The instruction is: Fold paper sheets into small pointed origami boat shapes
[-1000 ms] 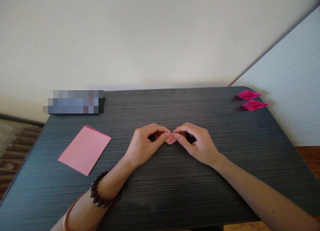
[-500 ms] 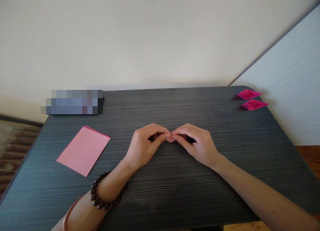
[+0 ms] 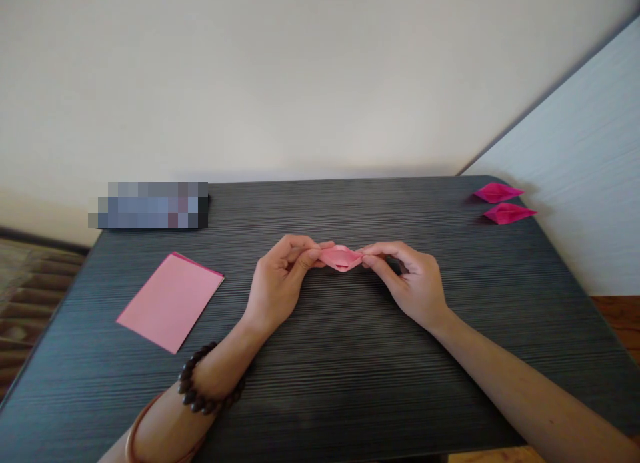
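Observation:
A small folded pink paper piece is stretched between my two hands just above the dark table. My left hand pinches its left end with fingers closed. My right hand pinches its right end the same way. The paper's middle bulges open like a little boat. A dark bead bracelet is on my left wrist.
A stack of pink paper sheets lies at the left of the table. Two finished magenta folded shapes rest at the far right corner, by a pale panel. A blurred dark object sits at the far left edge.
My hands have drawn apart and lifted slightly away from me. The folded pink paper, earlier bunched between my fingertips, now spreads out wide between them.

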{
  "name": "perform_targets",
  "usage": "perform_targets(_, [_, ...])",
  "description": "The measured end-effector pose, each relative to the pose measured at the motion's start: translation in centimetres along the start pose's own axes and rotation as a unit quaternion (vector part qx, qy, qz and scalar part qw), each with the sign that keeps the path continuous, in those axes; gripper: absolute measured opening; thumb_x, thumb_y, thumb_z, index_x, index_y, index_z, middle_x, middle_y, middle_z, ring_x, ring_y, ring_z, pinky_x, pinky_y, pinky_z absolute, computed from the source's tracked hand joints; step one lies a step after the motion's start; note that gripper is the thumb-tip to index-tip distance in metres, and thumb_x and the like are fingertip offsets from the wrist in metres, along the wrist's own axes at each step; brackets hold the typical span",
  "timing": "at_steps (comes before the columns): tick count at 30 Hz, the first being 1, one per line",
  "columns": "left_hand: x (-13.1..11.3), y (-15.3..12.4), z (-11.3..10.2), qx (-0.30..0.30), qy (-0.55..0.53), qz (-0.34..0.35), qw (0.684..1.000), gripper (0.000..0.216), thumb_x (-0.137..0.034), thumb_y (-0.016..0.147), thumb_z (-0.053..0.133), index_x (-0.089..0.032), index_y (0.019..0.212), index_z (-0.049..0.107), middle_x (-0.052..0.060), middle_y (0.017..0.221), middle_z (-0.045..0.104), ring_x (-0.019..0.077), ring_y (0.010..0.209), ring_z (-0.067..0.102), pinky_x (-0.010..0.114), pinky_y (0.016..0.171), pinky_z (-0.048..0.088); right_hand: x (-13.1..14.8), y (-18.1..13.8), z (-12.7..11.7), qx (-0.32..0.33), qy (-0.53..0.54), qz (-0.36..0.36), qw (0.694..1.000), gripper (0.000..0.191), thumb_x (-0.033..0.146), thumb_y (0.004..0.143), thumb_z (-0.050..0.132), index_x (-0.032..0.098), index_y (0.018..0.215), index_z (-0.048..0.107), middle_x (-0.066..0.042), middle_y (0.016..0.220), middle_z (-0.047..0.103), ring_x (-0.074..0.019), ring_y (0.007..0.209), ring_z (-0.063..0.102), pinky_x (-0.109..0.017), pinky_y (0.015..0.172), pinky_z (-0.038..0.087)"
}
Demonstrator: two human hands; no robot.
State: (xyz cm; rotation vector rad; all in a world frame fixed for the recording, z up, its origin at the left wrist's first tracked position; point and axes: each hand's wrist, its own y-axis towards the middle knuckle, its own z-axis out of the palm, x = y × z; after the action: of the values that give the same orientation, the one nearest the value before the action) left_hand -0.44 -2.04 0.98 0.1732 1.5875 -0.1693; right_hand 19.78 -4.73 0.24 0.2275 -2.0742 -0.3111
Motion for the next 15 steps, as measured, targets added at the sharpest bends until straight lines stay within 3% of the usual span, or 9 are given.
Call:
perform_targets(5, [-0.05, 0.01, -0.19, 0.005, -0.042, 0.027, 0.999, 0.016, -0.033, 0.088, 0.057, -0.018, 0.088, 0.050, 0.008, 0.097, 0.072, 0.0249, 0.110, 0.061, 0.040, 0.095, 0.049, -0.18, 0.10, -0.15, -0.019, 0.003, -0.015, 1.000, 0.006, 0.026, 0.085, 0.060, 0.024, 0.088, 0.064, -0.001, 0.093, 0.073, -0.0169, 0.084, 0.069, -0.032, 0.078, 0.054])
perform_targets(15, [-0.04, 0.10, -0.20, 0.015, -0.110, 0.057, 0.992, 0.012, -0.029, 0.090, 0.055, -0.019, 0.089, 0.048, 0.008, 0.098, 0.072, 0.0225, 0.100, 0.066, 0.041, 0.090, 0.050, -0.33, -0.10, 0.30, -0.032, 0.050, -0.009, 0.998, 0.003, 0.022, 0.087, 0.056, 0.022, 0.089, 0.059, -0.002, 0.091, 0.070, -0.0162, 0.086, 0.067, -0.032, 0.079, 0.053])
